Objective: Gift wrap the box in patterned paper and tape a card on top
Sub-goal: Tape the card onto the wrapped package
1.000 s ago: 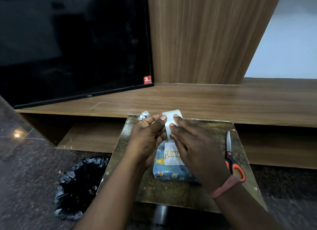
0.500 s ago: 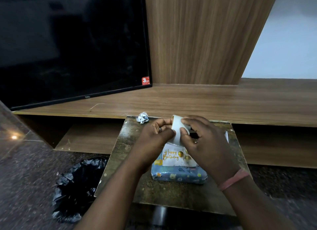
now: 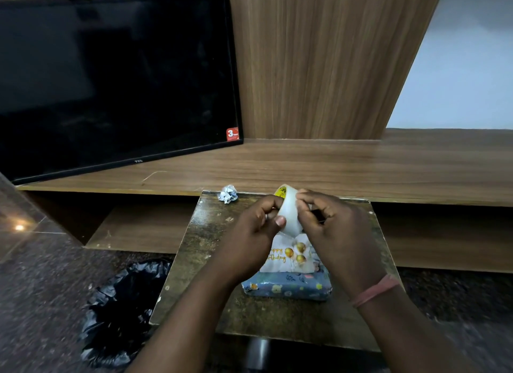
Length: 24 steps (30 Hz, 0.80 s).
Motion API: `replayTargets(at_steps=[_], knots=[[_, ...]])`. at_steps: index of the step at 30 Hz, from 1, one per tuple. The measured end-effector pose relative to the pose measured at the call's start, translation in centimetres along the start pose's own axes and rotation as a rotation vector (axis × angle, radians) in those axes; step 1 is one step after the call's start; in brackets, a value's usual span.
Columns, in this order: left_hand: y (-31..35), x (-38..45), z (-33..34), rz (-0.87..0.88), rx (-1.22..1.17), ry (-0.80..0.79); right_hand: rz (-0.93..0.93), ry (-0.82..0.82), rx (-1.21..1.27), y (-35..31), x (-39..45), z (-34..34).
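A box wrapped in blue patterned paper (image 3: 288, 288) lies on a small worn table (image 3: 211, 233). A white "Happy Birthday" card (image 3: 291, 257) with gold balloons rests on top of it. Above the card I hold a roll of clear tape (image 3: 288, 214) upright. My left hand (image 3: 252, 233) grips the roll from the left, thumb on its face. My right hand (image 3: 330, 228) pinches at the roll's right side with curled fingers.
A crumpled paper scrap (image 3: 229, 194) sits at the table's far left corner. A black bin bag (image 3: 122, 308) lies on the floor to the left. A wooden shelf unit (image 3: 361, 167) with a black television (image 3: 111, 81) stands behind.
Both hands have lifted the tape roll slightly and turned it more upright above the card. The scissors seen at the right a second ago are now hidden behind my right hand.
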<state>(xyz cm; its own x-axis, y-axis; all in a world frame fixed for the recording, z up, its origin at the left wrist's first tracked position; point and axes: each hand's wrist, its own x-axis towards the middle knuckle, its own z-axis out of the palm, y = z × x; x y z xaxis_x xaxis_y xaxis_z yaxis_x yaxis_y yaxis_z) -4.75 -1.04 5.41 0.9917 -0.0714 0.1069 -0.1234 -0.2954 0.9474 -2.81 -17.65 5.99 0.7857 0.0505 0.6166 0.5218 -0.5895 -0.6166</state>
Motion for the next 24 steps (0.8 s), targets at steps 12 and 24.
replayTargets(at_steps=[12,24], knots=[[-0.3,-0.4,-1.6,0.061,0.174,-0.163,0.183,-0.050,0.134,0.2,0.5,-1.0],[0.1,-0.6,-0.1,0.033,-0.040,-0.108,-0.034,-0.094,-0.139,-0.2,-0.1,0.3]])
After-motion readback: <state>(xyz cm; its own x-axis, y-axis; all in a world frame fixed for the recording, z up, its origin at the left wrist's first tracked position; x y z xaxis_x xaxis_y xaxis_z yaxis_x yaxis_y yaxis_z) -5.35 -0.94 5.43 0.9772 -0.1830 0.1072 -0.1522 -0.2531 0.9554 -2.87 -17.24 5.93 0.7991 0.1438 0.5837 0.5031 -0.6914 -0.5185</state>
